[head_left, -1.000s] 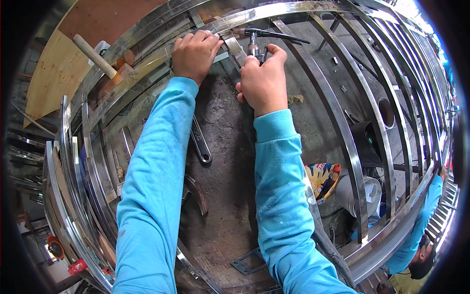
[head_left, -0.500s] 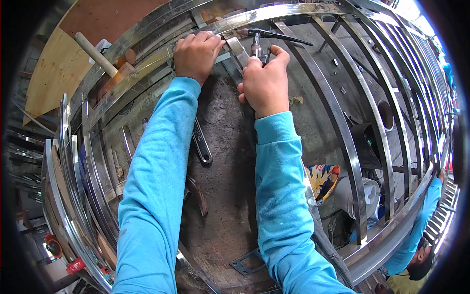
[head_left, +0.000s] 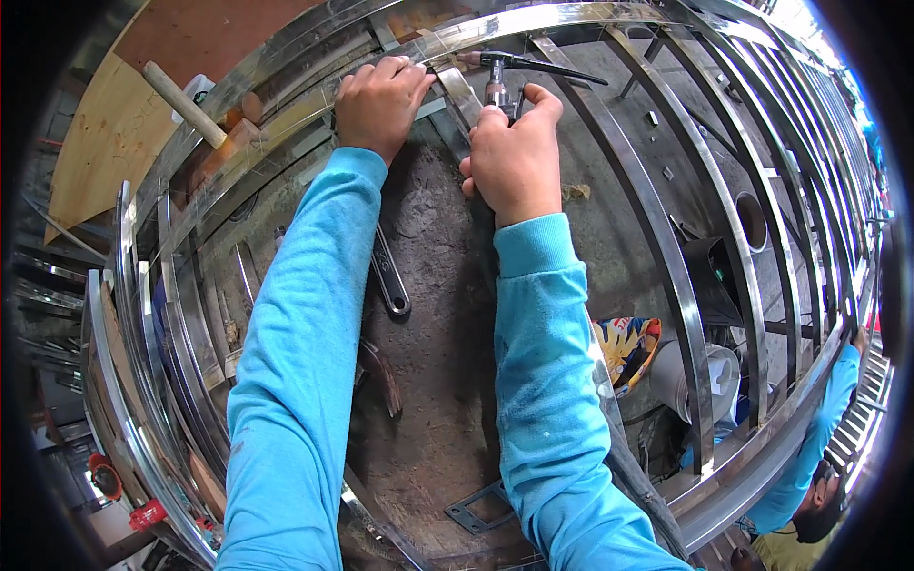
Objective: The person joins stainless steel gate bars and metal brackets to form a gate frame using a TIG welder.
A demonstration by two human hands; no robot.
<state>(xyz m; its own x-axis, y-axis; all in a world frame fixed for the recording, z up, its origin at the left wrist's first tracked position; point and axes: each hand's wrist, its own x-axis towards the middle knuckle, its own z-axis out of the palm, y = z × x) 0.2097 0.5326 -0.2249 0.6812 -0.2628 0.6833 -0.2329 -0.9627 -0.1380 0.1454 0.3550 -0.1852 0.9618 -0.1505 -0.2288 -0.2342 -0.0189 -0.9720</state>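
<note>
My right hand [head_left: 515, 162] is closed round the handle of a TIG welding torch [head_left: 496, 86]. Its nozzle points left toward the polished metal rail, and its long black back cap sticks out to the right. My left hand [head_left: 377, 107] rests at the rail, just left of the nozzle, with its fingers curled and pressed together; what they pinch, if anything, is hidden. Between the hands a short flat metal bar [head_left: 458, 92] meets the curved rail [head_left: 533, 19]. Beside my left forearm lies a wrench [head_left: 391, 276] on a dark, worn work surface [head_left: 433, 362].
Several upright metal bars [head_left: 657, 238] of a railing frame run off to the right. A wooden-handled mallet [head_left: 188, 107] lies at the upper left. Metal strips [head_left: 114, 400] stand at the left. A white bucket [head_left: 687, 379] stands below the bars. Another person's blue sleeve [head_left: 826, 409] shows at the right edge.
Both hands stay at the same spot, with only a very slight shift to the left. The torch remains in my right hand, its nozzle still by the rail.
</note>
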